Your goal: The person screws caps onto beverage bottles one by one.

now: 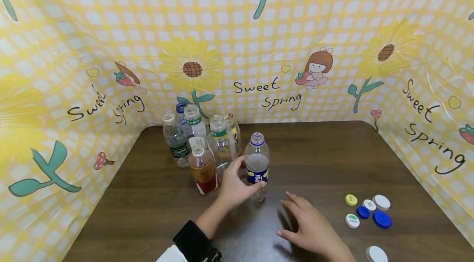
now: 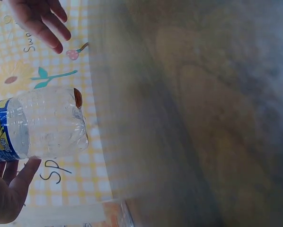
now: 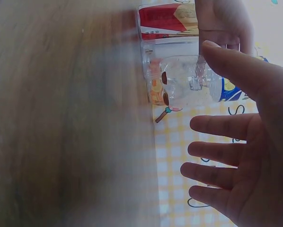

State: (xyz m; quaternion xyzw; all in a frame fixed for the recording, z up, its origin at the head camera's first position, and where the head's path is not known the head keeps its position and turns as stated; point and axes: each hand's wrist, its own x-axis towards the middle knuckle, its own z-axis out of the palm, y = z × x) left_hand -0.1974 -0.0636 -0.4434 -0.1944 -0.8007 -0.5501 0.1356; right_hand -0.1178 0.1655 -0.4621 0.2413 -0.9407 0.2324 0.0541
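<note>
My left hand grips a clear plastic soda bottle by its blue label with yellow lemons, thumb on the near side and fingers round the left. The bottle stands upright, uncapped, with a blue ring at its neck. In the left wrist view, its bare base shows close over the tabletop. To the right of the bottle is my right hand, fingers spread and holding nothing. The right wrist view shows that palm facing the bottle, thumb overlapping it in view.
Left of the held bottle, several uncapped bottles cluster, among them an amber one with a red label and a green-labelled one. Several loose caps, including a blue cap and a yellow cap, lie at right. Checked cloth surrounds the brown table.
</note>
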